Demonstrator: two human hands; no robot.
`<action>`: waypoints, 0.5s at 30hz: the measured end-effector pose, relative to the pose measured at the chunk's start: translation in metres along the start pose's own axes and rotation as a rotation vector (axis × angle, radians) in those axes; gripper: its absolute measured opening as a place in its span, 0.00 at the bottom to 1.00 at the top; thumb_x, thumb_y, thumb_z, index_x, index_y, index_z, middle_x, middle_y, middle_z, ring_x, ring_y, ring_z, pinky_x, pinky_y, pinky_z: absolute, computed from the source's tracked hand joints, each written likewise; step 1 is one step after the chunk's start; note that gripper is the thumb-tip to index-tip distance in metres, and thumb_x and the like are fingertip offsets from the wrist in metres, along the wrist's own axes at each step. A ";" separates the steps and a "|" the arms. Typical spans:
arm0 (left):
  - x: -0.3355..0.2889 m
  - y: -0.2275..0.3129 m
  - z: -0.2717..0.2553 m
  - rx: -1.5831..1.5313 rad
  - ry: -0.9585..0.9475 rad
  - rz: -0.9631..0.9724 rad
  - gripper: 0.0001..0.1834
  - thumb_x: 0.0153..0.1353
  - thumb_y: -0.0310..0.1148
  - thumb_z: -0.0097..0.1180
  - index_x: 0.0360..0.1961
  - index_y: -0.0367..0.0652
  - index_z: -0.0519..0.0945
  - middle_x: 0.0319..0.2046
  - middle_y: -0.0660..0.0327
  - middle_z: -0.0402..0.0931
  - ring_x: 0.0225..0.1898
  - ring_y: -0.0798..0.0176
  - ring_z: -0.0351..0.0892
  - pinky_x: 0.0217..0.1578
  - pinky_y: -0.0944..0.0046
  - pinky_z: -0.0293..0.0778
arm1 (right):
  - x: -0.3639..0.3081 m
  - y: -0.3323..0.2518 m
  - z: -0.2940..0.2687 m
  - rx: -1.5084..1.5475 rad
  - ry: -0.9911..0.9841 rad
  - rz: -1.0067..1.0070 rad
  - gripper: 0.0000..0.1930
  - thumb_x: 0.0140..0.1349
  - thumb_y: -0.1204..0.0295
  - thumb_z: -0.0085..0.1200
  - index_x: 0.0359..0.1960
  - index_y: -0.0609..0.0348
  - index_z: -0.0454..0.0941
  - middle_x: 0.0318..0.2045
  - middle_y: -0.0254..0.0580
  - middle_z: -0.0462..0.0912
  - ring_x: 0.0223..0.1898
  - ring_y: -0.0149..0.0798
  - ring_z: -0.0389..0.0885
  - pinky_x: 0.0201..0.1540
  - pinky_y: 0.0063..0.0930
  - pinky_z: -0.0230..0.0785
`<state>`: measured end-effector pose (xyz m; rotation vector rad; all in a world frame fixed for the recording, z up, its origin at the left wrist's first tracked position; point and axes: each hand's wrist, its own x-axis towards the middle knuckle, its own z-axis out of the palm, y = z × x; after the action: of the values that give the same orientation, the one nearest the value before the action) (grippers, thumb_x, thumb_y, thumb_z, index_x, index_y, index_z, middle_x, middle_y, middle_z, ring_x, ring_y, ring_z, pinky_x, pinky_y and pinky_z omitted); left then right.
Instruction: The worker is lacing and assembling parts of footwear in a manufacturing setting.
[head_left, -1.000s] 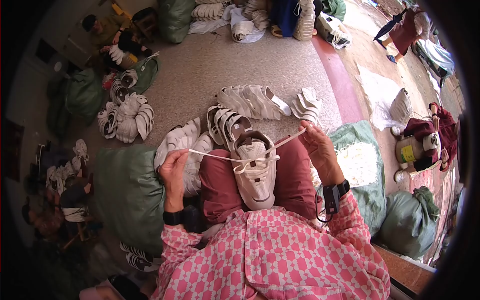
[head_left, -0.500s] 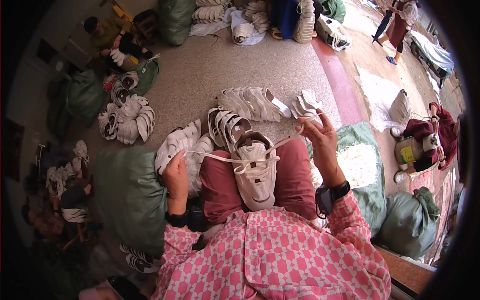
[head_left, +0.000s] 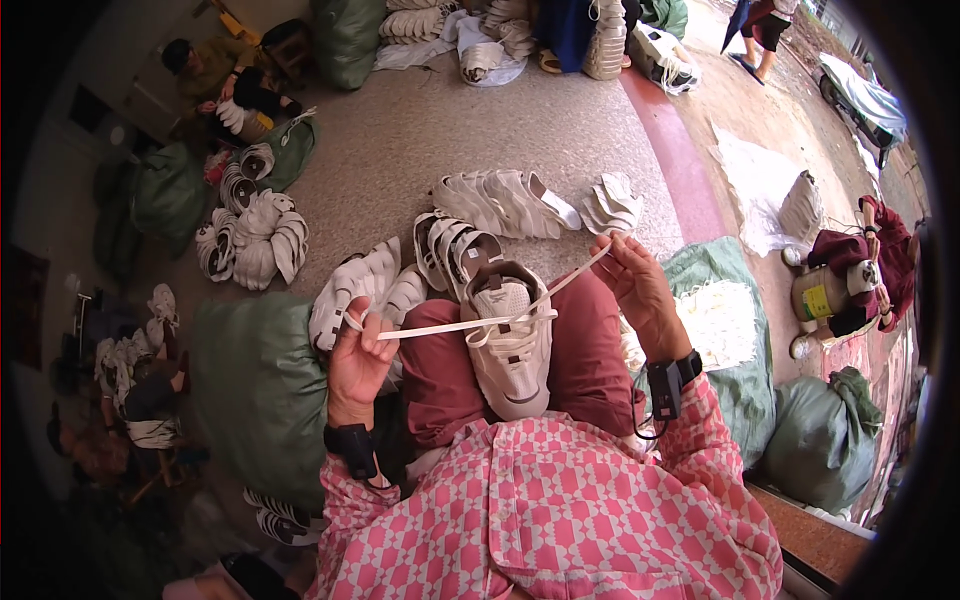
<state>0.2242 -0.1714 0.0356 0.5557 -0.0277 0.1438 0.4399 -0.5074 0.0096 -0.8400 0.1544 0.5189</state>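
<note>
A white shoe upper [head_left: 511, 365] rests between my thighs, its toe toward me, with a flat white shoelace [head_left: 440, 328] threaded through its upper part. My left hand [head_left: 359, 362] is closed on one end of the lace, which wraps round its fingers and runs taut to the shoe. Up and to the right, my right hand [head_left: 640, 288] pinches the other end, pulled out in a slanting line. Both hands are apart from the shoe itself. Dark bands with small boxes sit on both wrists.
Stacked shoe uppers [head_left: 505, 205] lie on the floor ahead. A stuffed green sack [head_left: 255, 390] stands at my left; white laces [head_left: 715, 325] are heaped on a green sack at my right. A person in dark red [head_left: 880, 265] sits far right; another person [head_left: 225, 75] sits far left.
The slack lace has been drawn straight and taut. My left hand has turned with the lace round its fingers, and my right hand has shifted slightly. A passer-by has moved up and left.
</note>
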 end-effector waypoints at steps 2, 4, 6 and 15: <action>0.007 0.001 0.005 0.040 -0.012 -0.002 0.23 0.68 0.33 0.47 0.63 0.40 0.66 0.22 0.65 0.64 0.27 0.67 0.64 0.32 0.68 0.65 | 0.000 -0.001 0.001 -0.006 -0.066 -0.033 0.08 0.67 0.69 0.52 0.44 0.58 0.74 0.42 0.43 0.83 0.44 0.37 0.82 0.49 0.32 0.76; 0.010 0.004 0.007 0.113 0.165 -0.024 0.22 0.66 0.33 0.42 0.59 0.36 0.69 0.23 0.64 0.64 0.27 0.67 0.63 0.31 0.66 0.65 | 0.001 -0.001 0.000 -0.013 -0.053 -0.035 0.09 0.67 0.70 0.52 0.46 0.59 0.74 0.42 0.42 0.83 0.44 0.37 0.82 0.49 0.32 0.76; 0.006 0.005 0.003 0.062 0.235 -0.032 0.24 0.63 0.33 0.40 0.59 0.34 0.69 0.24 0.62 0.65 0.28 0.66 0.64 0.33 0.65 0.64 | 0.004 0.001 -0.004 -0.008 -0.048 -0.040 0.10 0.68 0.70 0.51 0.47 0.60 0.74 0.42 0.42 0.83 0.45 0.36 0.82 0.49 0.32 0.76; -0.028 -0.002 -0.045 0.622 0.784 -0.166 0.19 0.64 0.37 0.54 0.53 0.38 0.73 0.26 0.64 0.69 0.26 0.66 0.68 0.31 0.68 0.67 | 0.012 0.034 -0.018 -0.169 0.052 0.011 0.08 0.64 0.71 0.56 0.38 0.63 0.75 0.22 0.36 0.78 0.15 0.26 0.72 0.17 0.19 0.66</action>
<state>0.1958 -0.1528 -0.0052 1.0850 0.8486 0.2009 0.4347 -0.4976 -0.0293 -1.0189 0.1645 0.5260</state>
